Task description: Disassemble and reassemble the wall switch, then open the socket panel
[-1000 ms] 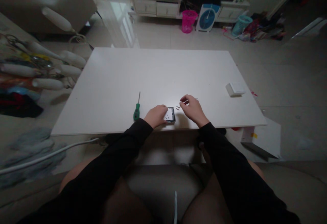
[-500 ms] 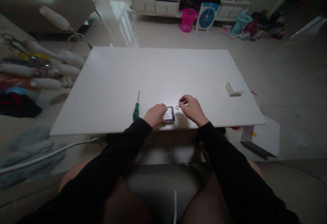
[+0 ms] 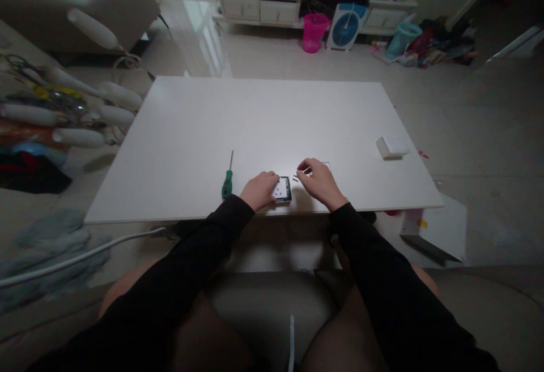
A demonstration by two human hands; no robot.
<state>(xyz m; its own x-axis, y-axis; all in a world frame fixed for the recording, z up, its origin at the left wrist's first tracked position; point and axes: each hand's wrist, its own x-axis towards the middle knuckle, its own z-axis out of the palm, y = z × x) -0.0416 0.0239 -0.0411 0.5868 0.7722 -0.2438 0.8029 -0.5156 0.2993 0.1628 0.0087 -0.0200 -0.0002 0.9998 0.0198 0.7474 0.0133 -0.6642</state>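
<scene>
My left hand (image 3: pixel 260 189) grips the left side of a wall socket (image 3: pixel 282 189), a white plate with dark slots and a dark edge, near the table's front edge. My right hand (image 3: pixel 317 179) is just right of it, thumb and fingertips pinched together over small screws (image 3: pixel 294 178) on the tabletop. Whatever sits between those fingertips is too small to make out. Left of my left hand lies a green-handled screwdriver (image 3: pixel 228 184), its shaft pointing away from me. Part of a flat white frame (image 3: pixel 326 165) shows behind my right hand, mostly hidden by it.
A white box-like piece (image 3: pixel 391 147) stands on the right part of the white table (image 3: pixel 263 111). To the left is a lamp with white tube shades (image 3: pixel 121 95). A pink basket (image 3: pixel 314 33) and a blue fan (image 3: pixel 345 28) stand on the floor beyond.
My right hand stays over the screws with its fingertips pinched, and one fewer screw shows clearly beside them. The left hand and socket keep their place; the view shifts slightly.
</scene>
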